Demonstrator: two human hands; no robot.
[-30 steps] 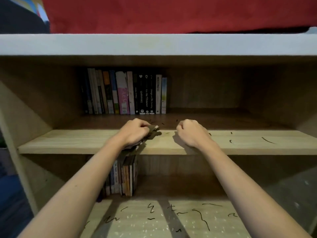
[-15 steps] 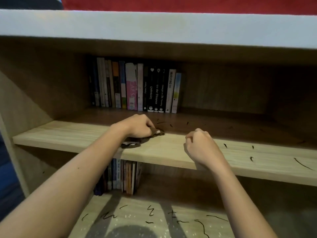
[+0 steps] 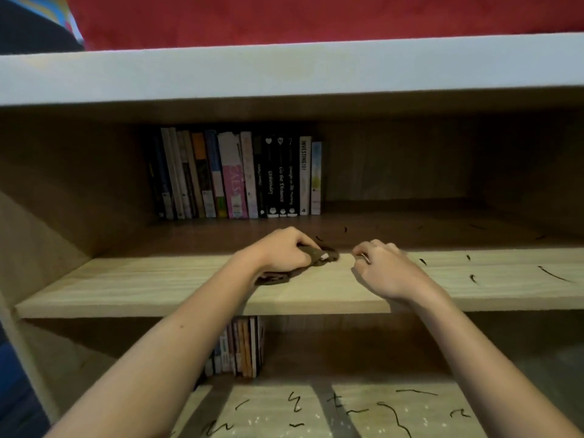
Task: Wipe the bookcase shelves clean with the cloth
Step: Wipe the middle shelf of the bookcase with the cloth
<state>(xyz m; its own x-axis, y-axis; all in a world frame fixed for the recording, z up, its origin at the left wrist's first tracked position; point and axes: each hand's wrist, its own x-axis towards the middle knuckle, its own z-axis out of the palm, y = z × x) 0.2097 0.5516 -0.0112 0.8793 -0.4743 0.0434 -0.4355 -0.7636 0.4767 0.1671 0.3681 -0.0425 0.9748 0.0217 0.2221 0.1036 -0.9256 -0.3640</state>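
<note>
Cloth (image 3: 317, 257): dark brown, bunched, lying on the middle shelf (image 3: 151, 287) near its centre, roughly where the lit front strip meets the shaded back. One end stuck out to the right of the fingers; another fold showed under the wrist.

Left hand (image 3: 278, 251): fingers curled over the cloth, gripping it and holding it down on the board.

Right hand (image 3: 384, 268): just beside the cloth, not touching it, resting on the same shelf. Fingers curled in a loose fist, with nothing plainly held. A small glint at the fingers was too small to identify.

Dark squiggly marks (image 3: 472, 277) were scattered over the right half of this shelf, front and back. The left half looked free of them. More marks lay on the lower shelf (image 3: 268, 415).

Judgement: wiping of the middle shelf was under way, with the right half probably still to do.

To do this step well:
- Spread the cloth flatter under the palm, since a tight wad covers little.
- Press evenly and draw it rightward through the marks in overlapping passes, back to front.
- Move the right hand off the path, perhaps to brace on the front edge.

A row of upright books (image 3: 235, 177) stood at the back left, and a shorter row (image 3: 243, 346) stood below. The top board (image 3: 284, 72) was pale, with red fabric (image 3: 316, 17) above it.
</note>
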